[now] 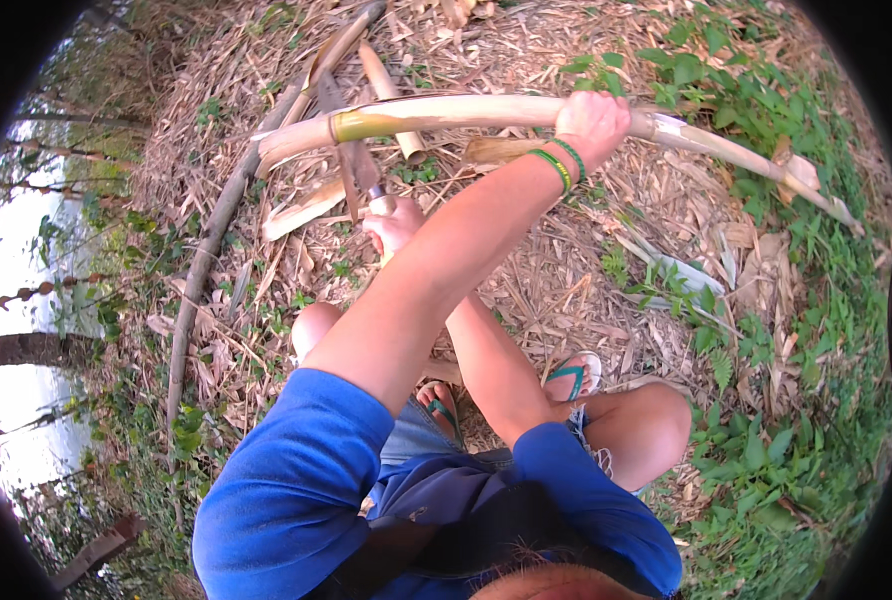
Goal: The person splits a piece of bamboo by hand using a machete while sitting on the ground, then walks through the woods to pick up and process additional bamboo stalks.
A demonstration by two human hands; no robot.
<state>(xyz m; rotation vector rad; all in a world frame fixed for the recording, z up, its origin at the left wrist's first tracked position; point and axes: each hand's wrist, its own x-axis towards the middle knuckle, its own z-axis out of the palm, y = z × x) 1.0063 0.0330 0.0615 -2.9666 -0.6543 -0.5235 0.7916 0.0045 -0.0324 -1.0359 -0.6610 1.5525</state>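
My left hand, with green bands on its wrist, is closed round a long, pale bamboo pole. The pole runs crosswise in front of me, its cut end at the left and its thinner end at the right. Crossing beneath my left arm, my right hand grips the handle of a machete. The machete's brown-stained blade points away from me and passes under the pole near a greenish joint. Whether the edge touches the pole, I cannot tell.
A long grey branch curves along the left. Split bamboo pieces and a short bamboo length lie by the blade on dry litter. Green plants grow at the right. My sandalled feet are close below.
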